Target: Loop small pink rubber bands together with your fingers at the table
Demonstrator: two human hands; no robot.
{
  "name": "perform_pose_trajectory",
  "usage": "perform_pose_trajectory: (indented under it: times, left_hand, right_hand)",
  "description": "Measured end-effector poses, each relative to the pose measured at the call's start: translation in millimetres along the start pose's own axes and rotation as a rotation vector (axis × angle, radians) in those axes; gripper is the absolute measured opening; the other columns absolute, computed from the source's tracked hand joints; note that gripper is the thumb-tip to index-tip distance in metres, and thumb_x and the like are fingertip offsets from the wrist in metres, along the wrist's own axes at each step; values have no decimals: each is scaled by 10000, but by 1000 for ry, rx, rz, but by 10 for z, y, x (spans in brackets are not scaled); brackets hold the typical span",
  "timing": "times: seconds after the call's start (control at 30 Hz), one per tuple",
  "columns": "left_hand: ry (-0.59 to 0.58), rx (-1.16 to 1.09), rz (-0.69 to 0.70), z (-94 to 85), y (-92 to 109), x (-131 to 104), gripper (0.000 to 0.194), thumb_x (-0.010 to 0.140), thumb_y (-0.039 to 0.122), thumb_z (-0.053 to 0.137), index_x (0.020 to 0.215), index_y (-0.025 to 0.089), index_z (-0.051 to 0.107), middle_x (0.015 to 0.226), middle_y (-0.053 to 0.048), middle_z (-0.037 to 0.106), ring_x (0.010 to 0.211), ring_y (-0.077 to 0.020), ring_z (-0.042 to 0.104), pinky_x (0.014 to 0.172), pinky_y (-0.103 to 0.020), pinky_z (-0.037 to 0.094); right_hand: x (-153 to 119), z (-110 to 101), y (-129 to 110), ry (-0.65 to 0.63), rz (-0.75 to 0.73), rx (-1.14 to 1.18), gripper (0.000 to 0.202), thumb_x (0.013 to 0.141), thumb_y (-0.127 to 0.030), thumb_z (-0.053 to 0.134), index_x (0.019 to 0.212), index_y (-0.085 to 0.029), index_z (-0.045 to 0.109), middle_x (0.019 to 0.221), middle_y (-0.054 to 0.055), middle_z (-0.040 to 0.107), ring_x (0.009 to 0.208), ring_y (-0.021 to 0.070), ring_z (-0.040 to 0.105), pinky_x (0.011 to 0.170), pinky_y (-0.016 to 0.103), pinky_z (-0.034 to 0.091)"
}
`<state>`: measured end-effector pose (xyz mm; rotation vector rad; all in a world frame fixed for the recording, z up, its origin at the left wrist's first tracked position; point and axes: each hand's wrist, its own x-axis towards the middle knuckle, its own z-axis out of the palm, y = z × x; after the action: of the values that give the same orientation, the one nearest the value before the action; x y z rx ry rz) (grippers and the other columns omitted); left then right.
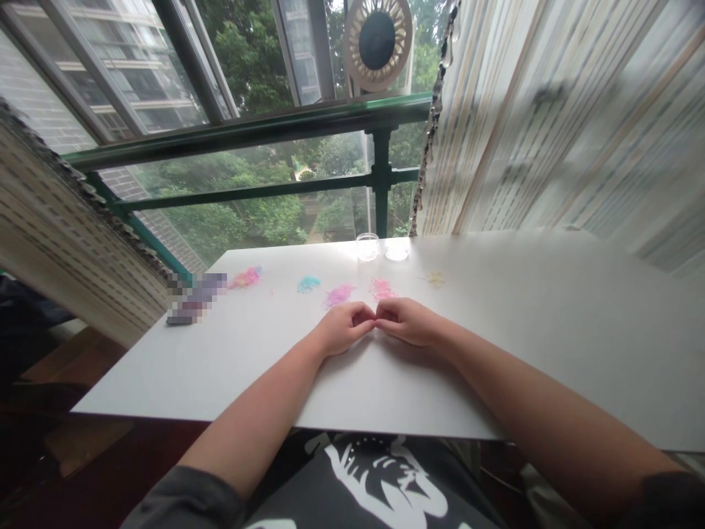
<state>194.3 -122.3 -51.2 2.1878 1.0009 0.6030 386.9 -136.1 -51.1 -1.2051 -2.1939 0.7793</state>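
Observation:
My left hand (348,328) and my right hand (405,321) meet at the fingertips over the middle of the white table (247,367). Both are curled into a pinch; anything between the fingertips is too small to make out. Just beyond my left hand lies a loose purple pile (340,295) of small pieces. A pink pile (381,289) is right behind my right hand. Further left are a turquoise pile (309,283) and a pink and orange pile (246,278). A small yellowish pile (435,278) sits to the right.
Two clear round containers (367,247) (396,251) stand at the table's back edge. A blurred-out dark object (198,297) lies at the left edge. Behind the table are a green railing (247,136), a round fan-like object (377,42) and curtains (529,132).

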Motion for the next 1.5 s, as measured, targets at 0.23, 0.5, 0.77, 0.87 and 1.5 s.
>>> perform_pose_trajectory:
  times: [0.23,0.5,0.77,0.87,1.5]
  left_hand:
    - [-7,-4,-6,-7,7,1,233,805,357,544,881,155,632,782,-29,645,671,-115,547,613,-224,426]
    - [-11,-3,-4,-1,11,5,231,804,350,539,886,156,633,774,-28,640,667,-118,544,608,-229,421]
    - [-34,0,-15,-4,33,13,235,808,356,536,885,156,633,795,-32,650,682,-119,552,616,-224,423]
    - [-30,6,-4,0,14,15,225,808,351,540,885,160,631,793,-30,651,687,-120,557,624,-224,428]
    - [21,-12,-2,16,-11,4,213,808,336,531,862,158,636,721,-12,619,613,-97,495,563,-210,386]
  right_hand:
    - [3,0,-1,2,-2,-10,148,777,-300,546,704,-171,545,610,-23,519,558,96,414,530,226,323]
    - [9,17,-7,58,20,-35,115,758,-261,534,677,-179,527,617,-22,527,574,102,437,535,227,315]
    - [1,4,4,58,2,-47,81,746,-237,534,688,-183,522,623,-23,530,579,101,434,544,228,309]
    - [-1,4,4,52,-1,-38,77,748,-234,529,690,-183,521,624,-24,531,579,102,433,542,226,311]
    - [3,16,21,90,-28,22,112,764,-241,534,671,-179,529,591,-31,494,553,96,400,527,223,311]
